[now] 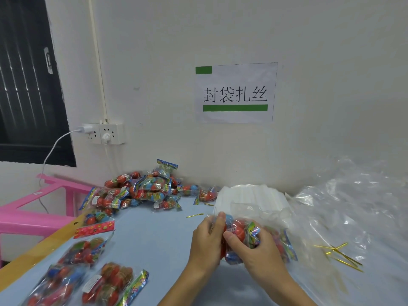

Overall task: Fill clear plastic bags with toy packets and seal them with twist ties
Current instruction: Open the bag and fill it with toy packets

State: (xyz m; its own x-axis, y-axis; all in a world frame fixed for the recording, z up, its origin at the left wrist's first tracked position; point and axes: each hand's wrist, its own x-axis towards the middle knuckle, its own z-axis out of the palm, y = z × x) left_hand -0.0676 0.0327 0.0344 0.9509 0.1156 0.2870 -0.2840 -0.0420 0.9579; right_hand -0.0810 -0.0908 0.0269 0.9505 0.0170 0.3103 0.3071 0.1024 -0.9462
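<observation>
Both hands work at one clear plastic bag point(277, 239) of red and blue toy packets, low on the blue table point(154, 239) right of centre. My left hand point(206, 241) grips the bag's left end. My right hand point(254, 250) curls over the packets from the front. A heap of loose toy packets point(145, 191) lies against the wall at the back. A stack of flat clear bags point(254, 197) sits just behind my hands. Gold twist ties point(340, 255) lie scattered at the right, and a single twist tie point(194, 215) lies behind my left hand.
Filled bags point(88, 279) lie at the table's near left, with another packet point(95, 228) at the left edge. A large crumpled clear plastic sheet point(353, 199) covers the right side. A pink plastic chair point(37, 208) stands left of the table. A wall socket point(103, 133) holds plugged cables.
</observation>
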